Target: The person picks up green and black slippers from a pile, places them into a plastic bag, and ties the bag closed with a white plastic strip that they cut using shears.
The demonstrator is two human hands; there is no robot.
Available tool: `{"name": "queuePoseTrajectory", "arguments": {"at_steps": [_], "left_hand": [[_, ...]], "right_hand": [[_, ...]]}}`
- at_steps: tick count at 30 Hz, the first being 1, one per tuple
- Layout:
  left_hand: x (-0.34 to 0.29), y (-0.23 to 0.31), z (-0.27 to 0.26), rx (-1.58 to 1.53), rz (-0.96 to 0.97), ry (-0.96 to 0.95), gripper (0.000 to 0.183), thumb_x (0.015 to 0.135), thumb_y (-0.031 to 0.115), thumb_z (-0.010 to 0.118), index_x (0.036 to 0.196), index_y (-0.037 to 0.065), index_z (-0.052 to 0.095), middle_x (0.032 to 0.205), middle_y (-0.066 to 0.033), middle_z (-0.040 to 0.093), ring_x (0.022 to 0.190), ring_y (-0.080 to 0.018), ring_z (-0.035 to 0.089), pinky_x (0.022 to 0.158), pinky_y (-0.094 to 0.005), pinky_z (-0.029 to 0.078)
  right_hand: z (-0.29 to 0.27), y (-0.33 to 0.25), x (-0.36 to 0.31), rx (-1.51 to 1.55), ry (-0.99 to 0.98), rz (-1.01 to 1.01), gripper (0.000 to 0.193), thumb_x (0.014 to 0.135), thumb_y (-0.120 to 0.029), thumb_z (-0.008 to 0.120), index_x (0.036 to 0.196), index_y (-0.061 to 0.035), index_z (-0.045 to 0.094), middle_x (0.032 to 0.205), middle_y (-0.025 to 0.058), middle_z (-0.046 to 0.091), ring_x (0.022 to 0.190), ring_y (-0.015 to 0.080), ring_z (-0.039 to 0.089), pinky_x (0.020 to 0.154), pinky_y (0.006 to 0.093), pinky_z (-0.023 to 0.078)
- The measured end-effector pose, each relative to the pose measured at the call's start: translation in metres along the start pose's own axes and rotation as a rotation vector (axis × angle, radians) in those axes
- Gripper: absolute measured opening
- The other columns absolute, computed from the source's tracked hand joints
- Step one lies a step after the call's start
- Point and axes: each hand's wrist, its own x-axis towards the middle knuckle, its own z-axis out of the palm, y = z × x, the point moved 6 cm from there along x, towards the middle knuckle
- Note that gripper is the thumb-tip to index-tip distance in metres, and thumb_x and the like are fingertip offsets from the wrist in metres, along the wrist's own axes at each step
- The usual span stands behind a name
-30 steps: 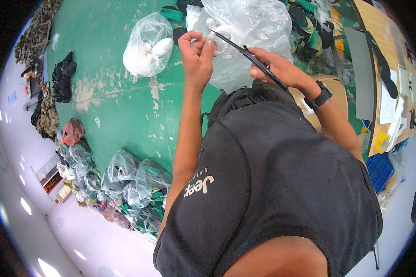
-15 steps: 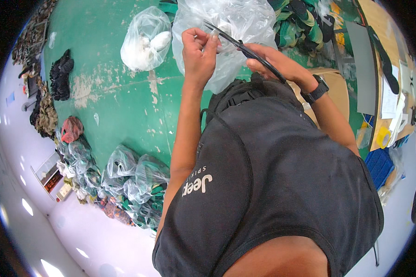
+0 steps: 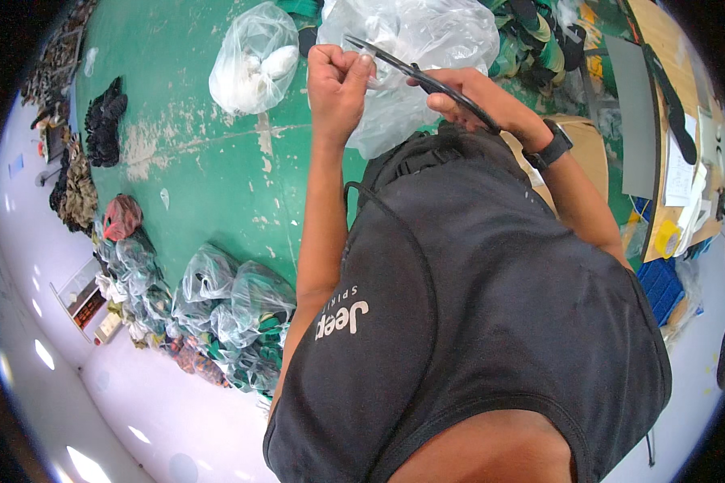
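My right hand [image 3: 475, 97] grips a pair of dark scissors [image 3: 395, 62], its fingers at the handle end. The narrow blades point up and left, and their tips reach past my left thumb. My left hand [image 3: 337, 84] is closed beside the blades, thumb pressed against curled fingers; what it pinches is too small to make out. Below both hands lies a large clear plastic bag [image 3: 451, 36] with whitish contents, partly hidden by the hands and scissors.
A smaller clear bag with white items [image 3: 254, 68] lies on the worn green floor [image 3: 209, 185]. Green and black pieces [image 3: 536, 40] are heaped at the upper right, near a wooden table [image 3: 660, 217]. Filled plastic bags [image 3: 234, 294] stand at the lower left, beside a red bag [image 3: 122, 217].
My left fingers have curled tighter near the blades. Both hands and the scissors have shifted slightly up and left in view; the large bag appears a little farther right.
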Motion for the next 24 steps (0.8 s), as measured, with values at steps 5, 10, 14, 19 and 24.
{"name": "queuePoseTrajectory", "arguments": {"at_steps": [5, 10, 14, 19, 24], "left_hand": [[0.006, -0.002, -0.014, 0.075, -0.093, 0.086, 0.022, 0.088, 0.005, 0.058, 0.097, 0.006, 0.038, 0.076, -0.0072, 0.06, 0.062, -0.0086, 0.052, 0.054, -0.0206, 0.038], [0.007, -0.068, -0.026, 0.302, -0.257, 0.178, 0.025, 0.086, 0.009, 0.059, 0.11, 0.0, 0.058, 0.084, -0.0078, 0.064, 0.067, -0.0103, 0.057, 0.06, -0.0231, 0.046], [0.004, -0.146, -0.096, 0.487, -0.338, 0.122, 0.026, 0.084, 0.012, 0.062, 0.105, -0.003, 0.059, 0.08, -0.0052, 0.062, 0.064, -0.0102, 0.055, 0.058, -0.0222, 0.046], [-0.005, -0.164, -0.063, 0.415, -0.418, 0.097, 0.023, 0.085, 0.013, 0.063, 0.1, -0.003, 0.056, 0.077, -0.0048, 0.061, 0.059, -0.0082, 0.052, 0.053, -0.0216, 0.043], [-0.007, -0.168, -0.037, 0.528, -0.392, -0.009, 0.021, 0.087, 0.014, 0.061, 0.101, -0.002, 0.056, 0.08, -0.006, 0.062, 0.064, -0.0088, 0.054, 0.056, -0.0207, 0.044]], "right_hand": [[-0.015, 0.009, -0.031, 0.174, 0.246, 0.019, 0.043, 0.089, -0.041, 0.057, 0.113, -0.005, 0.061, 0.054, -0.0037, 0.046, 0.044, 0.0039, 0.045, 0.04, 0.0201, 0.035], [-0.065, 0.136, -0.128, 0.417, 0.923, 0.199, 0.04, 0.086, -0.035, 0.063, 0.112, -0.0047, 0.06, 0.056, -0.005, 0.047, 0.046, 0.0032, 0.043, 0.042, 0.0201, 0.034], [-0.104, 0.238, -0.217, 0.022, 1.457, 0.31, 0.047, 0.082, -0.034, 0.068, 0.113, -0.001, 0.055, 0.059, -0.0004, 0.051, 0.053, 0.0076, 0.046, 0.048, 0.0255, 0.037], [-0.174, 0.246, -0.366, -0.377, 1.894, 0.549, 0.038, 0.083, -0.023, 0.062, 0.114, -0.0023, 0.051, 0.082, 0.016, 0.064, 0.07, 0.0293, 0.063, 0.064, 0.0361, 0.049], [-0.268, 0.316, -0.463, -0.523, 1.666, 0.841, 0.061, 0.077, -0.046, 0.061, 0.116, -0.0011, 0.048, 0.093, 0.0232, 0.064, 0.083, 0.0401, 0.063, 0.073, 0.0466, 0.048]]}}
